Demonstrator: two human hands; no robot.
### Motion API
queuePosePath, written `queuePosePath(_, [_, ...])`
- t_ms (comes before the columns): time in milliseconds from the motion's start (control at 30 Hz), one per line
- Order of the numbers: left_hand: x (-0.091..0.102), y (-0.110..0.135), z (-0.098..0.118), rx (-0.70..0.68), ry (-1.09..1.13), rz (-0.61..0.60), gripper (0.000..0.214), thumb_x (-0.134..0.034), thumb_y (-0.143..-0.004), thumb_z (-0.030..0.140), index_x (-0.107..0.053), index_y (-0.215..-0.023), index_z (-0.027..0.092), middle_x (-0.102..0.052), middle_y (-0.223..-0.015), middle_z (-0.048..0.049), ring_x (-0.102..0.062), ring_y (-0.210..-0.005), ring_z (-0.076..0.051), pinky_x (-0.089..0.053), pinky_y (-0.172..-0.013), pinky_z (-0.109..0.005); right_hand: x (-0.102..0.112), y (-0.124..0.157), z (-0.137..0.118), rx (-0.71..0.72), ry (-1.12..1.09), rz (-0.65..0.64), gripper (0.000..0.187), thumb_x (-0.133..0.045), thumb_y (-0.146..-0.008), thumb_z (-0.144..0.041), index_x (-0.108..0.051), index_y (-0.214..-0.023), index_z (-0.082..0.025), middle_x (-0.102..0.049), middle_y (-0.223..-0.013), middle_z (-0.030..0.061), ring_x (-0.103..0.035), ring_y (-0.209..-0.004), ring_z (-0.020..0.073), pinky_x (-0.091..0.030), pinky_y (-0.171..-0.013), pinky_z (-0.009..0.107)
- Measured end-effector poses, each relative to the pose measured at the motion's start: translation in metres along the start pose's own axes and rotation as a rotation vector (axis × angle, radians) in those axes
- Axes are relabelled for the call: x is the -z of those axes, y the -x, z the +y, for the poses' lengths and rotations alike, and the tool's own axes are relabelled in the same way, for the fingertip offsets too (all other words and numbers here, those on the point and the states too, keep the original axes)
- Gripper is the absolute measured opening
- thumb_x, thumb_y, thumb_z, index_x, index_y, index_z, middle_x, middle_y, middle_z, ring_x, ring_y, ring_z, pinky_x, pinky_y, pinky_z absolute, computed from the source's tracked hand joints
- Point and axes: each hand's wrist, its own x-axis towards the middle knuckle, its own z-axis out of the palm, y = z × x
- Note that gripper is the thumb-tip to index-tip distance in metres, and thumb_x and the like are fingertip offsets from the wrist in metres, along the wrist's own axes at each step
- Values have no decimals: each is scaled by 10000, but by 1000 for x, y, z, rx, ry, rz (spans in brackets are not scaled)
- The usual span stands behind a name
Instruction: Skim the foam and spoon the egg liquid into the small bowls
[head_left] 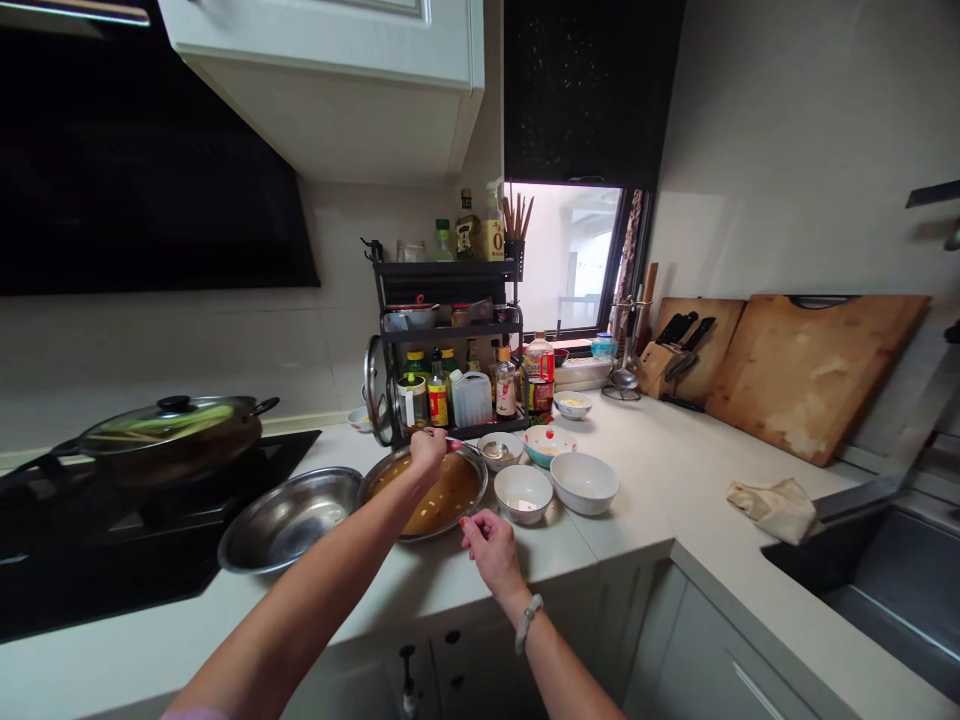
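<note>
My left hand is closed above the far side of a round metal basin filled with brown liquid; small pale pieces float in it. Whatever that hand grips is too small or hidden to make out. My right hand, a bracelet at its wrist, hovers at the basin's near right with fingers curled in and nothing visible in them. Beside it stands a small white bowl. Behind that are a bowl with a spoon and a patterned bowl; a larger white bowl stands to the right.
An empty-looking steel basin is at left, beside the stove with a lidded pan. A black rack of bottles stands behind. Right are a knife block, cutting boards, a cloth and the sink.
</note>
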Motion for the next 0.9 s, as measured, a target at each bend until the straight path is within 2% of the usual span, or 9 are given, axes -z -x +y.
queuePosePath(233, [26, 5, 20, 5, 99, 11, 57, -573, -767, 95, -598, -734, 134, -611, -484, -21, -674, -510, -189, -542, -588, -278, 0, 0, 1, 17, 5, 8, 357, -585, -779, -508, -529, -613, -197, -567, -501, -12, -456, -402, 99, -348, -418, 216])
queuePosePath(433, [76, 18, 31, -57, 146, -12, 135, -484, -800, 71, -571, -734, 152, -619, -491, -18, -639, -459, -152, -536, -553, -249, 1, 0, 1, 34, 28, 7, 346, -571, -790, -489, -524, -606, -200, -569, -517, -6, -458, -425, 106, -354, -433, 221])
queuePosePath(567, [116, 36, 26, -237, 40, -83, 87, -501, -816, 163, -570, -763, 171, -627, -496, -21, -639, -456, -175, -526, -508, -255, 1, -1, 1, 42, 26, 3, 347, -568, -790, -488, -516, -604, -199, -560, -514, -5, -450, -423, 105, -344, -426, 220])
queuePosePath(700, [149, 65, 20, -567, -271, -168, 102, -567, -801, 267, -632, -826, 194, -675, -600, -26, -648, -502, -170, -519, -539, -246, 2, -1, 1, 40, 20, 6, 352, -571, -789, -501, -523, -620, -196, -567, -521, -2, -452, -424, 106, -347, -427, 220])
queuePosePath(800, [161, 80, 20, -745, -400, -218, 106, -583, -783, 271, -645, -855, 225, -675, -624, -6, -644, -551, -152, -507, -592, -231, 1, -1, 2, 39, 13, 4, 361, -576, -785, -516, -530, -628, -195, -565, -517, -3, -454, -418, 107, -350, -423, 220])
queuePosePath(900, [158, 83, 21, -826, -412, -237, 117, -571, -789, 287, -641, -863, 230, -683, -651, -6, -646, -582, -148, -504, -623, -234, 1, -1, 3, 39, 17, 5, 366, -572, -789, -521, -533, -631, -193, -569, -522, -2, -458, -415, 105, -352, -418, 218])
